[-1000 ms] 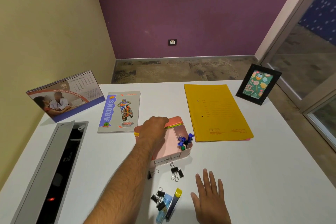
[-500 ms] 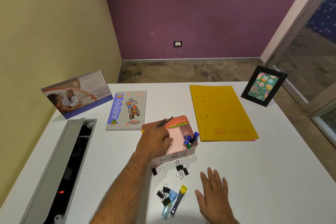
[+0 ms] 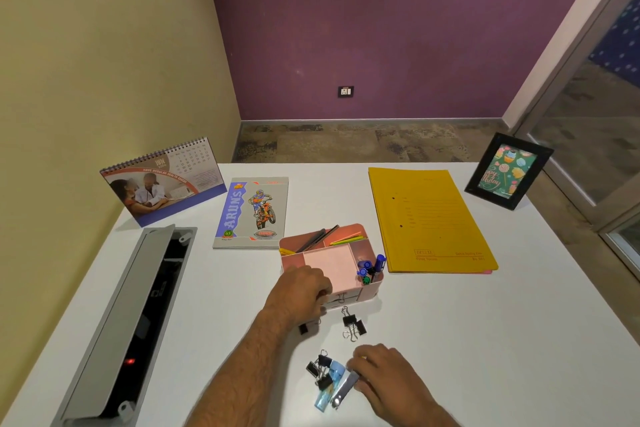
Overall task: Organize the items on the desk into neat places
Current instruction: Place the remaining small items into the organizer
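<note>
Since the earlier frames, the person's left hand (image 3: 300,291) has drawn back from the rear of the pink organizer (image 3: 330,260) to its near front corner, and the right hand (image 3: 382,378) has shifted from lying flat on the desk (image 3: 485,340) onto the small items at the near edge.

Left hand: fingers curled against the organizer's front left corner; whether they grip anything cannot be told, since the knuckles hide the fingertips.

Right hand: fingers bent down onto a silver-and-yellow marker (image 3: 344,390), touching its upper end. A light blue marker (image 3: 327,388) lies just beside it, and a cluster of black binder clips (image 3: 320,371) touches the blue marker's left side.

Two further binder clips lie between the hands: one (image 3: 353,322) in front of the organizer, one (image 3: 304,328) partly under the left wrist.

Organizer contents: dark pens (image 3: 317,239) and yellow-green sticks (image 3: 348,239) lie in the rear compartment; blue and green capped pens (image 3: 370,269) stand in the right compartment.

Other desk items: a notebook (image 3: 252,213) left of the organizer, a yellow folder (image 3: 429,220) to its right, a desk calendar (image 3: 162,180) at the far left, a picture frame (image 3: 507,172) at the far right, and an open cable tray (image 3: 131,315) along the left edge.
</note>
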